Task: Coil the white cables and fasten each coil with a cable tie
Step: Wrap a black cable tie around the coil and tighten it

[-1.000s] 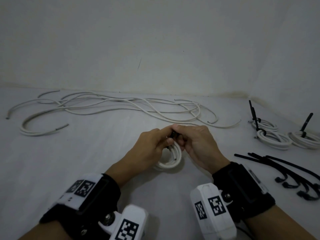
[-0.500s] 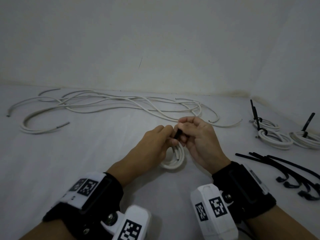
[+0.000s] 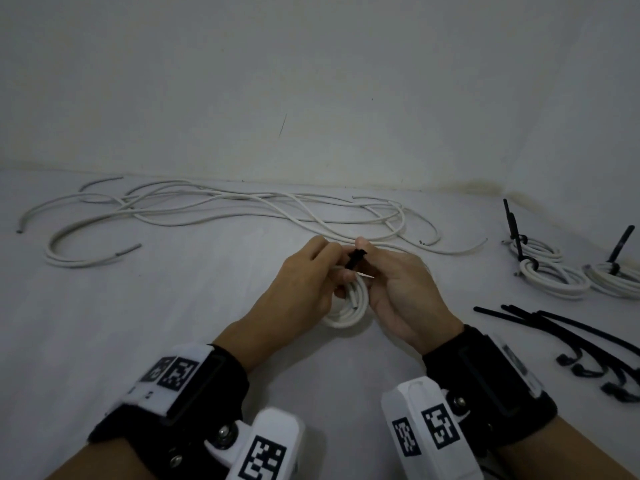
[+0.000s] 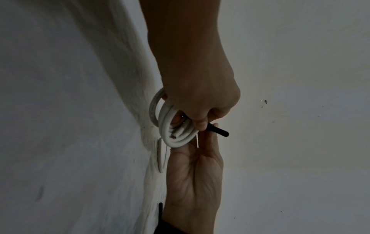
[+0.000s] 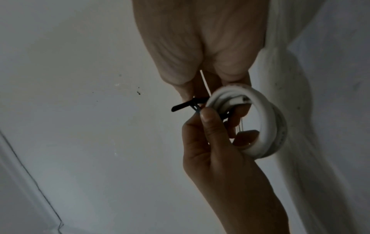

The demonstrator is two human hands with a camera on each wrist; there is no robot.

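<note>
Over pale cloth (image 3: 173, 323), both hands pinch round white coil (image 3: 349, 306).

In the head view, the left hand (image 3: 304, 285) covers the nine o'clock side of the small white coil (image 3: 349, 306), and where the black cable tie (image 3: 356, 259) wraps it is hidden between the fingers. At three o'clock, the loose cable ties (image 3: 568, 337) and one tied coil (image 3: 620, 278) run off the picture's edge.
</note>
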